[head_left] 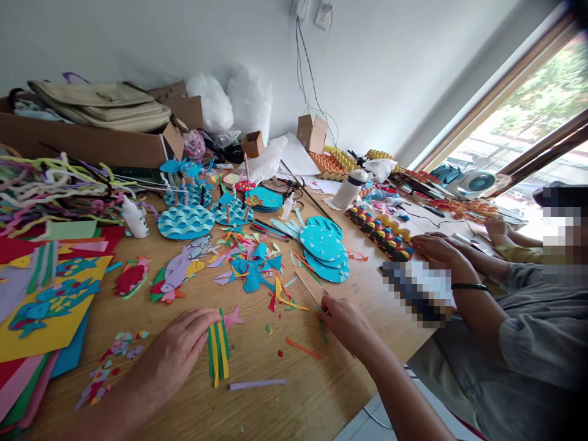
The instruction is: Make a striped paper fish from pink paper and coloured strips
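Observation:
My left hand (181, 343) has its fingers together, the fingertips closed on the top edge of a green-and-yellow striped paper piece (218, 349). The thumb is hidden beneath the hand. Over to the right, my right hand (342, 318) pinches a thin wooden stick (307, 287), which slants up and left above the table. A purple paper strip (257, 384) lies below the striped piece, and a pink paper scrap (233, 316) is just beside it. An orange strip (302, 348) rests between my hands.
Paper scraps (252, 266) and fish cutouts (174, 275) cover the middle. Blue discs (324, 245), a glue bottle (135, 217) and coloured sheets (55, 318) surround them. At right, a co-worker's hand (436, 248) is at a black-and-yellow folded strip (381, 236); another person's hand (498, 229) is beyond.

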Action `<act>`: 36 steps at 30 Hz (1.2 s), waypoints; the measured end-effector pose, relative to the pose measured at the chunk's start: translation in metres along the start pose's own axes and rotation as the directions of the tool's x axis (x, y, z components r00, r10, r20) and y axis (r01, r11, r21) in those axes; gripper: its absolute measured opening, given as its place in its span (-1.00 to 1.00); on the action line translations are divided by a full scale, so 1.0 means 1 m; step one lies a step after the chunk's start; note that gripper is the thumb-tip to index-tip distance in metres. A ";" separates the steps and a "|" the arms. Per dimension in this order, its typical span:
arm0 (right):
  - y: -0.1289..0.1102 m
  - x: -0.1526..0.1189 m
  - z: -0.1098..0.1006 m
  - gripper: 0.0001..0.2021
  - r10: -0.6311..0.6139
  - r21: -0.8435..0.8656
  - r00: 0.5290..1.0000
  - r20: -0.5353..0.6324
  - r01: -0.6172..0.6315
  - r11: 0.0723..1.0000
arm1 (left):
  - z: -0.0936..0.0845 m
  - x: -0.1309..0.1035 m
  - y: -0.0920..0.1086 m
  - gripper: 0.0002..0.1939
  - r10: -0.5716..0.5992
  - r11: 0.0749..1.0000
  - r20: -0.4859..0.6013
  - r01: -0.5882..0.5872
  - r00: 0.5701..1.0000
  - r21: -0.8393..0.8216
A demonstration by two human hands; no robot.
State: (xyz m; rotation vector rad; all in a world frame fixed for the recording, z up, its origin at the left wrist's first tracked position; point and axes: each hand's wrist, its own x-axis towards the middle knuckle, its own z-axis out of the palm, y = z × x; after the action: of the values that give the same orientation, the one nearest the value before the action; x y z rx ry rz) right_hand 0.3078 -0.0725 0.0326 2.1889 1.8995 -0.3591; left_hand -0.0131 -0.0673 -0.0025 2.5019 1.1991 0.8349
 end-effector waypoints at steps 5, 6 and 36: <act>0.002 0.007 -0.009 -0.87 -0.022 -0.018 0.999 -0.044 0.021 1.000 | -0.003 -0.003 0.005 -0.71 0.082 0.996 -0.061 -0.081 0.995 0.032; 0.002 0.009 -0.011 -0.86 -0.020 -0.018 0.998 -0.063 0.019 1.000 | -0.005 -0.004 0.006 -0.72 0.085 0.996 -0.065 -0.083 0.994 0.041; -0.017 0.084 -0.021 -0.80 -0.053 -0.073 0.973 -0.223 0.037 0.997 | -0.016 -0.017 -0.001 -0.77 -0.109 0.992 -0.215 0.120 0.970 0.039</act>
State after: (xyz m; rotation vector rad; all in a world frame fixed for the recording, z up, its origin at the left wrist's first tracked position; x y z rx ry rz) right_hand 0.3029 0.0152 0.0246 2.2254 2.0456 -0.0520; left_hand -0.0319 -0.0803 0.0029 2.4034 1.4355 1.0760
